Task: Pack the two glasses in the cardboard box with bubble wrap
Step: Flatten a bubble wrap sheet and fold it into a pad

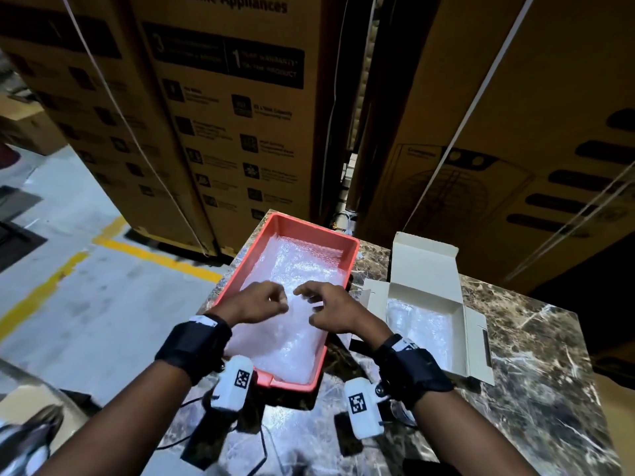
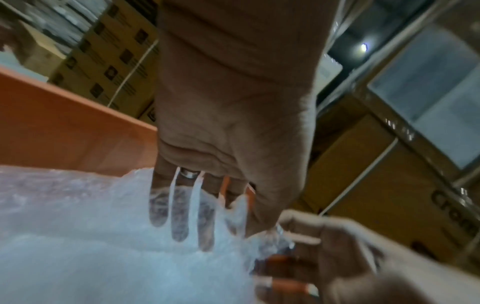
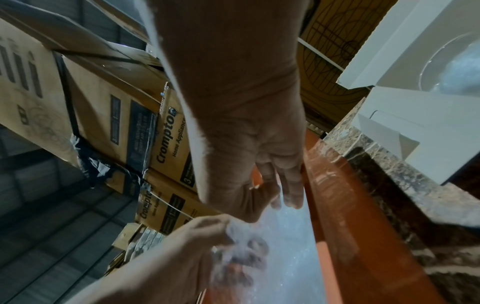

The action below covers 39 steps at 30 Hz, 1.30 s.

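Head view shows the left hand (image 1: pixel 261 305) and right hand (image 1: pixel 328 309) over the clear bubble wrap sheet (image 1: pixel 302 269) lying in the red plastic tray (image 1: pixel 354 255). Both sets of fingers curl and pinch the film. Judged light, limp and slippery; best taken at an edge. A wrapped glass (image 1: pixel 417 326) lies in the white cardboard box (image 1: pixel 426 266) on the marble worktop (image 1: pixel 536 338).

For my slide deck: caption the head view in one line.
Both hands, left hand and right hand, work bubble wrap in a red tray beside an open white box.
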Each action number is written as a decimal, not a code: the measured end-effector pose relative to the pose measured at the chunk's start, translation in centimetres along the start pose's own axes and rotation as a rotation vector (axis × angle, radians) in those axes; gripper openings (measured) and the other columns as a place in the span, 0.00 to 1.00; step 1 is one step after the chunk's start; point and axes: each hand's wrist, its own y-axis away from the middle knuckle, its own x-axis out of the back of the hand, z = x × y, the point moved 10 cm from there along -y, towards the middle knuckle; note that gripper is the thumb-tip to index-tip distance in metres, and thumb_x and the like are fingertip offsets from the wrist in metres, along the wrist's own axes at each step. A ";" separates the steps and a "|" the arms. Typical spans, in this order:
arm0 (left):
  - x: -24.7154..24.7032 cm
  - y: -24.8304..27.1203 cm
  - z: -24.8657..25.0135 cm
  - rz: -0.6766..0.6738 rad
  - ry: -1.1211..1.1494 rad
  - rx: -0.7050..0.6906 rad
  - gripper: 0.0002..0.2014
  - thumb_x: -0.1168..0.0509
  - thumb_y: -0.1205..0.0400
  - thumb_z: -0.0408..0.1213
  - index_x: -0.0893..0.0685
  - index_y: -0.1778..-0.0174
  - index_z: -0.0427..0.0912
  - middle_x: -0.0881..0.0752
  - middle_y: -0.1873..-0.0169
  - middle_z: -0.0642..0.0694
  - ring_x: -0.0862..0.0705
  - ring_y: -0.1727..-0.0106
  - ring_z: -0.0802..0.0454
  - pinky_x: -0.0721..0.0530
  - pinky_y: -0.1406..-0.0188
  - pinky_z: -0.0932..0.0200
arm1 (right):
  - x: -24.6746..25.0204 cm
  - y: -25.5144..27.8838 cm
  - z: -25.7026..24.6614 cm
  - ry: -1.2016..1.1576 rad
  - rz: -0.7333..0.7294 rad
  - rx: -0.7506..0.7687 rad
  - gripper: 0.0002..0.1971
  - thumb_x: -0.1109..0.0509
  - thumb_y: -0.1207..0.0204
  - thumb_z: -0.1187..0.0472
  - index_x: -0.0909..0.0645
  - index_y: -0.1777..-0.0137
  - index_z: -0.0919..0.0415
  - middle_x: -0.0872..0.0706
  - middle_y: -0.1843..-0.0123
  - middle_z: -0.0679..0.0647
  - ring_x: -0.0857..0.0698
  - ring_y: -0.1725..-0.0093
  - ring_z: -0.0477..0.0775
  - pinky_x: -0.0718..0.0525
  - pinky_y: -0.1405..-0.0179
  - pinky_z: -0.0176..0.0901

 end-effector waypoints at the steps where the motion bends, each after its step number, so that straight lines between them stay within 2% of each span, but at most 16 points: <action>1: 1.3 0.2 0.6 0.045 0.133 -0.025 0.06 0.31 0.18 0.43 0.16 0.56 0.44 0.08 0.57 0.47 0.12 0.52 0.48 0.14 0.48 0.49 | -0.2 0.3 -0.1 -0.010 -0.022 0.006 0.31 0.28 0.29 0.72 0.23 0.27 0.46 0.17 0.32 0.54 0.19 0.30 0.52 0.15 0.31 0.53; 3: 3.0 0.7 2.0 0.103 0.346 -0.068 0.05 0.33 0.14 0.35 0.19 0.55 0.40 0.08 0.63 0.46 0.12 0.60 0.50 0.16 0.58 0.56 | 0.0 0.6 -0.4 -0.026 -0.006 0.028 0.36 0.24 0.30 0.69 0.28 0.24 0.46 0.17 0.34 0.54 0.19 0.31 0.51 0.16 0.32 0.51; 6: 5.0 1.6 4.9 0.175 0.431 -0.168 0.05 0.36 0.10 0.33 0.21 0.52 0.39 0.11 0.69 0.46 0.13 0.66 0.54 0.18 0.64 0.62 | 1.8 1.0 -1.2 -0.077 0.152 0.066 0.29 0.21 0.27 0.66 0.24 0.27 0.52 0.13 0.52 0.47 0.15 0.51 0.47 0.15 0.49 0.43; 8: 5.9 2.0 6.3 0.216 0.497 -0.223 0.05 0.36 0.10 0.34 0.20 0.48 0.35 0.16 0.73 0.46 0.16 0.70 0.52 0.18 0.65 0.59 | 2.9 1.6 -1.9 -0.100 0.217 0.120 0.10 0.22 0.24 0.62 0.16 0.48 0.49 0.16 0.65 0.42 0.18 0.63 0.44 0.20 0.57 0.43; 10: 7.0 2.4 6.9 0.283 0.577 -0.232 0.05 0.36 0.09 0.36 0.18 0.45 0.37 0.19 0.74 0.50 0.19 0.69 0.51 0.18 0.66 0.56 | 3.8 2.5 -2.5 -0.116 0.247 0.165 0.14 0.22 0.22 0.59 0.18 0.67 0.46 0.16 0.68 0.40 0.17 0.62 0.41 0.21 0.55 0.42; 12: 8.0 2.8 7.2 0.338 0.656 -0.195 0.09 0.35 0.10 0.47 0.15 0.44 0.45 0.16 0.70 0.54 0.19 0.67 0.54 0.22 0.66 0.58 | 5.0 3.9 -2.8 -0.202 0.265 0.189 0.17 0.24 0.19 0.59 0.18 0.70 0.47 0.13 0.66 0.37 0.15 0.59 0.37 0.23 0.53 0.35; 15: 7.2 2.7 7.3 0.227 0.834 -0.086 0.30 0.42 0.16 0.69 0.11 0.38 0.47 0.07 0.50 0.42 0.10 0.53 0.41 0.16 0.51 0.46 | 7.8 6.5 -2.5 -0.392 0.340 0.214 0.13 0.27 0.18 0.63 0.13 0.66 0.55 0.13 0.65 0.44 0.16 0.61 0.45 0.22 0.53 0.42; 19: 3.9 3.5 10.6 -0.034 1.045 -0.118 0.49 0.52 0.20 0.79 0.08 0.41 0.36 0.09 0.47 0.27 0.10 0.47 0.34 0.18 0.36 0.40 | 11.2 10.0 0.5 -0.672 0.511 0.164 0.10 0.34 0.21 0.57 0.15 0.61 0.56 0.13 0.62 0.48 0.15 0.59 0.48 0.16 0.50 0.45; 23: 0.3 3.9 14.0 -0.070 1.199 -0.099 0.46 0.55 0.20 0.75 0.04 0.51 0.38 0.06 0.55 0.36 0.09 0.59 0.46 0.13 0.49 0.52 | 12.9 13.9 3.8 -0.695 0.643 0.107 0.09 0.34 0.12 0.51 0.15 0.52 0.49 0.15 0.62 0.42 0.18 0.62 0.45 0.17 0.55 0.48; 26: -3.7 4.0 17.0 -0.184 1.254 -0.118 0.48 0.29 0.39 0.79 0.06 0.42 0.37 0.06 0.56 0.41 0.08 0.58 0.50 0.11 0.54 0.54 | 13.8 17.1 5.8 -0.686 0.729 0.075 0.05 0.34 0.12 0.48 0.17 0.45 0.44 0.12 0.57 0.42 0.12 0.57 0.43 0.12 0.55 0.48; 28: -5.8 4.0 18.7 -0.214 1.303 -0.143 0.56 0.13 0.51 0.66 0.13 0.35 0.28 0.09 0.66 0.46 0.11 0.67 0.53 0.13 0.64 0.60 | 14.3 19.4 7.5 -0.697 0.778 0.057 0.02 0.33 0.12 0.52 0.20 0.47 0.43 0.11 0.56 0.35 0.11 0.57 0.34 0.13 0.56 0.35; 31: -9.6 3.4 21.5 -0.243 1.081 -0.191 0.30 0.18 0.26 0.41 0.17 0.29 0.36 0.07 0.44 0.38 0.07 0.51 0.41 0.10 0.50 0.51 | 15.1 23.0 9.9 -0.683 0.856 0.014 0.07 0.32 0.13 0.56 0.18 0.38 0.46 0.09 0.44 0.42 0.09 0.51 0.39 0.12 0.55 0.35; 32: -10.9 2.8 21.7 -0.223 1.024 -0.158 0.27 0.21 0.22 0.33 0.19 0.27 0.36 0.08 0.40 0.39 0.07 0.49 0.40 0.10 0.52 0.52 | 15.3 24.3 11.5 -0.686 0.890 -0.020 0.08 0.31 0.13 0.57 0.19 0.37 0.46 0.09 0.44 0.42 0.09 0.54 0.37 0.12 0.58 0.33; 35: -14.2 1.5 22.0 -0.100 0.962 -0.080 0.19 0.23 0.21 0.26 0.15 0.35 0.37 0.06 0.46 0.40 0.09 0.61 0.50 0.24 0.75 0.65 | 15.1 28.1 16.6 -0.665 0.990 -0.140 0.28 0.28 0.16 0.48 0.26 0.19 0.55 0.15 0.29 0.50 0.12 0.40 0.43 0.12 0.48 0.39; 37: -16.6 1.1 22.8 -0.079 0.961 -0.081 0.15 0.22 0.23 0.26 0.12 0.42 0.40 0.06 0.52 0.40 0.11 0.66 0.53 0.22 0.74 0.64 | 14.9 31.0 19.5 -0.589 1.031 -0.195 0.39 0.27 0.21 0.37 0.30 0.15 0.55 0.20 0.22 0.54 0.16 0.29 0.56 0.14 0.35 0.53; 39: -18.7 0.8 23.3 -0.063 0.949 -0.098 0.13 0.21 0.23 0.28 0.10 0.44 0.40 0.07 0.57 0.38 0.11 0.64 0.50 0.15 0.63 0.59 | 14.7 33.6 21.3 -0.542 1.060 -0.242 0.38 0.27 0.19 0.38 0.31 0.15 0.56 0.23 0.19 0.55 0.21 0.23 0.60 0.20 0.29 0.54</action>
